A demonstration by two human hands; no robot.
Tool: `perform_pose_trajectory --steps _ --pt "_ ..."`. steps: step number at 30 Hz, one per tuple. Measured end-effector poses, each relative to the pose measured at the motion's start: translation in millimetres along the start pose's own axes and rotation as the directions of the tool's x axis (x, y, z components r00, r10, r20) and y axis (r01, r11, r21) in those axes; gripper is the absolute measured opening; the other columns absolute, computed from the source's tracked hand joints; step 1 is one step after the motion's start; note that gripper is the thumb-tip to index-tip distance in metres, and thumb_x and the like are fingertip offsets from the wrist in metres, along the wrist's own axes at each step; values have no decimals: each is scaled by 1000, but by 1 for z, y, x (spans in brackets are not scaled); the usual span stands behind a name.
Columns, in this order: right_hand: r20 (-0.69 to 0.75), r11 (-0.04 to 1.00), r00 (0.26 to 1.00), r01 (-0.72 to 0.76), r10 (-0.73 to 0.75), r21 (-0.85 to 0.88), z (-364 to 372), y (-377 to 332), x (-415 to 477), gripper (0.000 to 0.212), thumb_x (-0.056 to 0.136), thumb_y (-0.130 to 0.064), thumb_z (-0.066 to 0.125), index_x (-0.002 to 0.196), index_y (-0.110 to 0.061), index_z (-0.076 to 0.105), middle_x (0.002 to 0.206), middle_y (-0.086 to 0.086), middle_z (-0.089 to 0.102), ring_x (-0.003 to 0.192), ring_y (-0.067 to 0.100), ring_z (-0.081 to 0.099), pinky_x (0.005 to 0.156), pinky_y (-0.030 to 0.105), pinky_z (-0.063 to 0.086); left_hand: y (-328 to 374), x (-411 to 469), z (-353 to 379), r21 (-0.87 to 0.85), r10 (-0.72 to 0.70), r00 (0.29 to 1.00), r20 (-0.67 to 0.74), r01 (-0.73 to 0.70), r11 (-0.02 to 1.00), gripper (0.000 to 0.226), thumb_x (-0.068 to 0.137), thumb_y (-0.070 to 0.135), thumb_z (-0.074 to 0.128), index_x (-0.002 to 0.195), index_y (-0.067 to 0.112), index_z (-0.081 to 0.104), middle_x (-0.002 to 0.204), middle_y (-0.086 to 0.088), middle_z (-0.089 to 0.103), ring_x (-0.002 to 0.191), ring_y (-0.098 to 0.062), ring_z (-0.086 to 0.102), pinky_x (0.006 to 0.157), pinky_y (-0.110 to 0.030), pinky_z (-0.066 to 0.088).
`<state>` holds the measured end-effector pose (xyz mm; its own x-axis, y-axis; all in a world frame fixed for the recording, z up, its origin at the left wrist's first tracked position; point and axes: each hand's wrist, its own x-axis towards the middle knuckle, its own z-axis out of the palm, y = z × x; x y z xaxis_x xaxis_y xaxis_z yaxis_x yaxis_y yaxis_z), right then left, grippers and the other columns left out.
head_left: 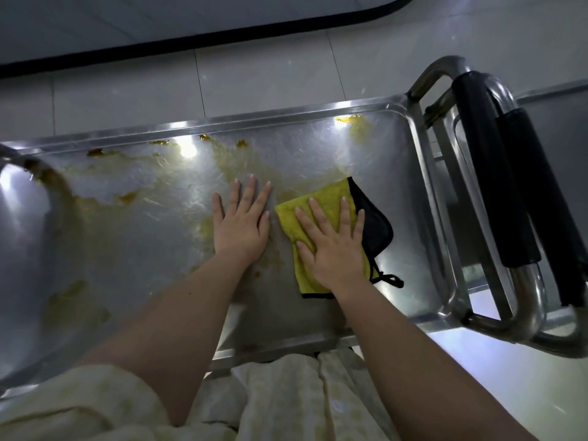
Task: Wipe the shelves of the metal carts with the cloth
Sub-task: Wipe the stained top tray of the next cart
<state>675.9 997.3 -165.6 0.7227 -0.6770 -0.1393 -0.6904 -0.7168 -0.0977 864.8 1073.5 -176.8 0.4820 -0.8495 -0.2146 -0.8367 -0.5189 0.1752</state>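
The top shelf (318, 148) of a steel cart fills the middle of the head view, smeared with yellow-brown stains (105, 192) along its far rim and left half. A yellow cloth (331, 198) with a black underside and black loop lies flat on the right part of the shelf. My right hand (334, 243) presses down on the cloth with straight, spread fingers. Just left of the cloth, my left hand (241, 221) rests flat on the bare metal, fingers straight and pointing away from me.
The cart's tubular handle (496, 173) with black foam grips stands at the right end, a second cart's handle nested beside it. Grey floor tiles (254, 78) lie beyond the far rim. A raised steel edge (19, 198) curves at the left.
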Motion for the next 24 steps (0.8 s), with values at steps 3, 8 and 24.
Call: perform_pose_trajectory --steps 3,8,24 --pt "17 986 986 -167 167 -4 -6 65 16 65 90 -62 25 152 -45 15 162 -13 11 148 42 -1 115 63 -1 0 0 1 5 -4 1000 -5 4 1000 57 97 47 9 153 42 -2 163 9 -3 150 -19 -6 117 -53 -10" --pt "91 821 819 -571 566 27 -20 138 34 64 94 -60 19 153 -43 2 163 -12 2 145 45 -9 113 66 -5 1 1 3 36 -9 1000 -13 9 999 57 97 47 5 152 42 -7 161 10 -13 149 -18 -9 117 -52 -10" --pt "63 987 986 -155 153 39 -15 71 88 61 94 -59 30 151 -48 12 162 -15 8 148 37 -4 116 60 -6 2 5 3 47 -120 993 5 119 992 64 95 43 10 154 30 -9 163 5 -11 149 -21 -12 117 -55 -8"
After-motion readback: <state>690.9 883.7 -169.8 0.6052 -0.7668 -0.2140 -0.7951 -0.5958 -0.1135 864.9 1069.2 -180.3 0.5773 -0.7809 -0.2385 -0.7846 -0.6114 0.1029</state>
